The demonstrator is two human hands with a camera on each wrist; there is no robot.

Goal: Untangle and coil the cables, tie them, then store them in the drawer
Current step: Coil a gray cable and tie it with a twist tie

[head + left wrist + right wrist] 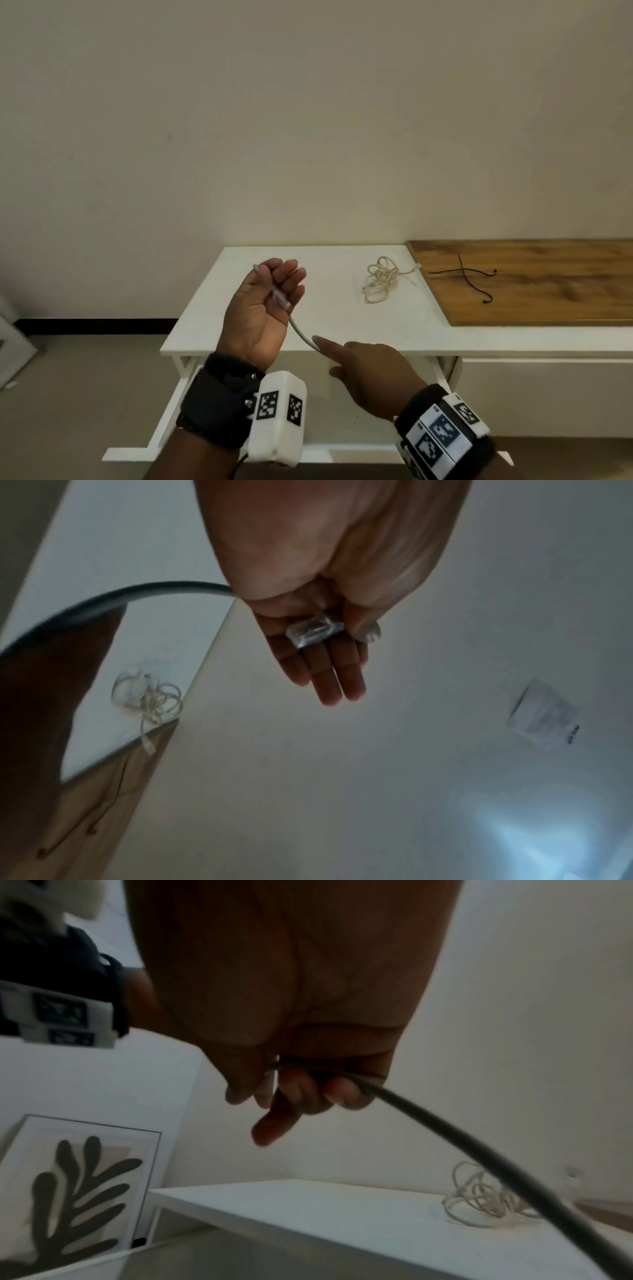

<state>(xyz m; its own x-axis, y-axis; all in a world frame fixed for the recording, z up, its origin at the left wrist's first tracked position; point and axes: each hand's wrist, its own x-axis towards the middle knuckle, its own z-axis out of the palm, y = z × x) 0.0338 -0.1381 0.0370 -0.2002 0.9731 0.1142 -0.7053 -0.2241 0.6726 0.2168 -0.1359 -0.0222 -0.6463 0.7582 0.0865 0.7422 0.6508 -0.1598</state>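
White tabletop (239,308) against cream wall; drawer (164,428) open below; wood board (548,301) right. Left hand (263,308) curled round cable (301,334); right hand (370,373) pinches it lower. Tangle (382,284) near board. Right wrist only: leaf print (78,1191).

Soft, even indoor light, sharpest from the head view.
Both wrist views are dim, bluish and smeared by motion blur; a pale glare patch (534,831) blooms low right in the left wrist view, and the right hand (291,1001) reads as near-silhouette.
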